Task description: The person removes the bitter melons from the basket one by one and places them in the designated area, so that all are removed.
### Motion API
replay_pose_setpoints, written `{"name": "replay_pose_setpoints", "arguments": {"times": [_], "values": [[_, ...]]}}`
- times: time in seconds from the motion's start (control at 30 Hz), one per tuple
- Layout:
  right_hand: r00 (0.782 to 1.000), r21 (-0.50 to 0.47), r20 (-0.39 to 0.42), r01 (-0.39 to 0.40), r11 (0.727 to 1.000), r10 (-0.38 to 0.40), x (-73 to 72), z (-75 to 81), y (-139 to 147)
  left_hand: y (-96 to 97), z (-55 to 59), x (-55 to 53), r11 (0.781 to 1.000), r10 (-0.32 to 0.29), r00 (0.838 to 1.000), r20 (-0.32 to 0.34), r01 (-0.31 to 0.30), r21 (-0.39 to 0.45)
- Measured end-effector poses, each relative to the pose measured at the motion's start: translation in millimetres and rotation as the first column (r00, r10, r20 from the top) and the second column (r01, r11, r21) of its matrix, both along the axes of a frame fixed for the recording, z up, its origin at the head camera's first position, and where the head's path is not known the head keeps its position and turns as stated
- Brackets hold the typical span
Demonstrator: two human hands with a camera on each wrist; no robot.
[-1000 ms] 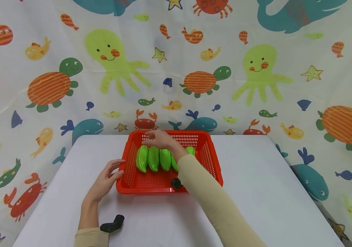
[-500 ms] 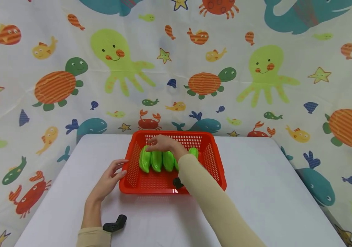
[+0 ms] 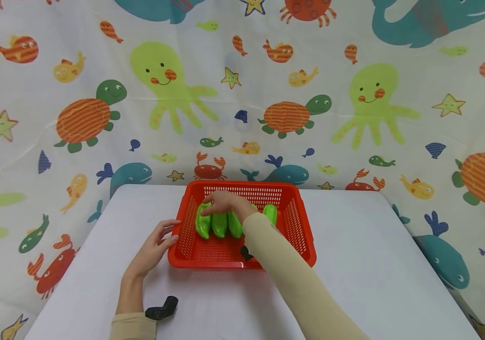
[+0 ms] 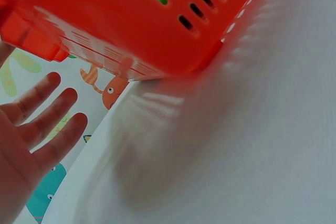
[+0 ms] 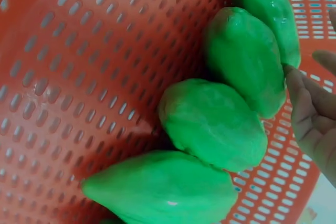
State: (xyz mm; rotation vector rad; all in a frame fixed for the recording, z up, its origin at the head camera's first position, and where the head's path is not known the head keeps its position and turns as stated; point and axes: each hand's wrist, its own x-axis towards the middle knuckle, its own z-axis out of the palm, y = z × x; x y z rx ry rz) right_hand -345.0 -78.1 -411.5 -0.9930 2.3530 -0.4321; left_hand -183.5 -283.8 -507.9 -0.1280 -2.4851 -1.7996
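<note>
Several glossy green peppers lie side by side in a red slotted plastic basket. My right hand reaches over their far ends, near the leftmost one. In the right wrist view, a fingertip touches the end of the farthest pepper, while another finger stands apart from it. My left hand is at the basket's left rim, its fingertips touching it. Its fingers look spread and fairly straight in the left wrist view. The right forearm covers part of the peppers on the right.
A white table bears the basket near its far edge. Behind it hangs a cloth printed with sea animals. A black wrist camera is strapped at the left wrist.
My right hand has lowered from beyond the peppers to the leftmost one's far end. The left hand stays at the basket rim. The whole head view has shifted slightly.
</note>
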Motion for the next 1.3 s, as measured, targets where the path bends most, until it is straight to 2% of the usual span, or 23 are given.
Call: {"name": "replay_pose_setpoints", "arguments": {"times": [0.1, 0.4, 0.97, 1.3], "values": [[0.999, 0.046, -0.045, -0.026, 0.999, 0.028, 0.9, 0.0, -2, -0.2, -0.1, -0.1, 1.000, 0.002, 1.000, -0.001, -0.002, -0.002], [0.996, 0.154, -0.064, -0.058, 0.986, 0.069, 2.5, -5.0, -4, 0.1, -0.7, -0.1, 1.000, -0.001, 1.000, 0.005, 0.001, 0.005], [0.994, 0.159, -0.085, -0.048, 0.986, 0.062, 6.8, -11.9, -12, -1.3, -2.2, -0.6, 1.000, 0.000, 1.000, 0.005, 0.000, 0.009], [0.990, 0.209, -0.074, -0.104, 0.972, 0.121, 11.5, -14.5, -15, -1.6, -1.8, 1.2, 1.000, -0.002, 1.000, 0.027, 0.002, 0.027]]}}
